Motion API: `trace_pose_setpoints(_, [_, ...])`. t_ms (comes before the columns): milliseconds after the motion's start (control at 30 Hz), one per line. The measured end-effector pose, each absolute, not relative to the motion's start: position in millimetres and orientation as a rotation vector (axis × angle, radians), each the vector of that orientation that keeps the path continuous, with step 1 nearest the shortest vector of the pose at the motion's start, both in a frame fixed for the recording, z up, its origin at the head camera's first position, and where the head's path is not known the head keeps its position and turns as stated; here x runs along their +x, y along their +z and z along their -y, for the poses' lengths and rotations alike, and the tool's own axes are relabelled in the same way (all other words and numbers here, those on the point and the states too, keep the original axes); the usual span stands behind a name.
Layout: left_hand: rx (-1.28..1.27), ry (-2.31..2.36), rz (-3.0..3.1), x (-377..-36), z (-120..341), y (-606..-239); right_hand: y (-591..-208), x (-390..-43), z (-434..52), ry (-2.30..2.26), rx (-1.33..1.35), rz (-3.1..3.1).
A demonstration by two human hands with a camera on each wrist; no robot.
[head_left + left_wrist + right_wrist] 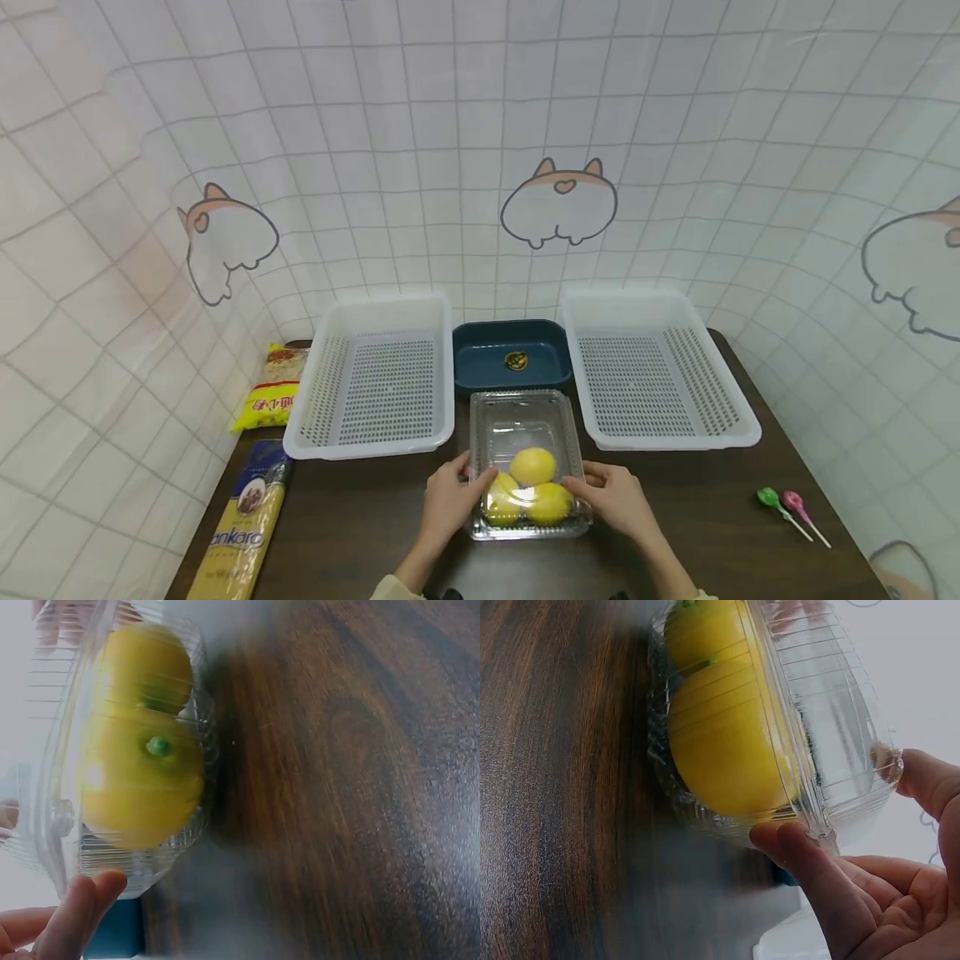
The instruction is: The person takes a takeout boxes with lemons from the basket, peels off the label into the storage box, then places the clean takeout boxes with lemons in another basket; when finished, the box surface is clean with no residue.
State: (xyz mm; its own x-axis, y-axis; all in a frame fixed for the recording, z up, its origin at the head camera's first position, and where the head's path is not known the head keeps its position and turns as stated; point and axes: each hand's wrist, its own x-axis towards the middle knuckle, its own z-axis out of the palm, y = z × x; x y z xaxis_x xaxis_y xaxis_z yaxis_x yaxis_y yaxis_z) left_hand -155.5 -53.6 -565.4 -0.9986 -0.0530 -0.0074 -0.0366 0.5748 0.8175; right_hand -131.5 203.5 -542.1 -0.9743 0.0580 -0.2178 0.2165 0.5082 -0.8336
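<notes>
The clear plastic clamshell box [528, 467] of yellow lemons [532, 465] looks light, flimsy, slippery; left hand [448, 498] at nine o'clock, right hand [617, 497] at three, pinch its rims.

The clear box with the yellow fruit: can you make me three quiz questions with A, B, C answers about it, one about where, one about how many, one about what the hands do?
1. Where is the clear box?
A. in the left white basket
B. on the dark table, in front of the blue tray
C. on the pasta bag

2. How many yellow fruits are inside?
A. one
B. three
C. six

3. What are the hands doing?
A. both grip the box's sides
B. holding lollipops
C. resting flat on the table

Answers: 1 B, it sits on wood before the tray. 2 B, three show through the lid. 3 A, left hand and right hand hold opposite edges.
</notes>
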Motion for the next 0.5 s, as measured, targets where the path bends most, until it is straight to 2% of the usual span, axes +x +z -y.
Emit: trace_pose_setpoints(500, [0.040,-1.498,2.781,-145,56,-543,-516,-121,-205,-1.470,0.219,-2.568])
